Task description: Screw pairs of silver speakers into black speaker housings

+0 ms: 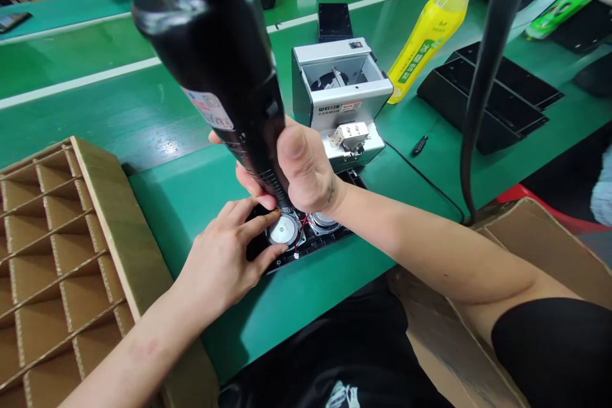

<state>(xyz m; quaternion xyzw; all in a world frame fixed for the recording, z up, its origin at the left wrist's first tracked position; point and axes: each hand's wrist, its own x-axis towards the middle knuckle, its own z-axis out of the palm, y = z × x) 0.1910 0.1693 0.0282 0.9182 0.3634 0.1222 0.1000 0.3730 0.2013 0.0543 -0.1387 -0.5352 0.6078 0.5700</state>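
Observation:
My right hand (306,162) is wrapped around a black electric screwdriver (234,70) with its lower end pointing down. Under that end lies a round silver speaker (283,229), set in a long black housing (319,243). The fingers and thumb of my left hand (222,248) grip this speaker from its left side. A second speaker (325,222) sits to the right in the same housing, partly hidden by my right wrist. Red and black wires with a small white plug run between the two speakers. The screwdriver's tip is hidden, so contact with a screw cannot be made out.
A grey screw feeder (342,99) stands behind the housing, with a yellow drink bottle (430,32) beside it. Black housings (482,102) and a small screwdriver (419,145) lie to the right. A divided cardboard box (90,204) is at left; a dark cable (492,64) hangs at right.

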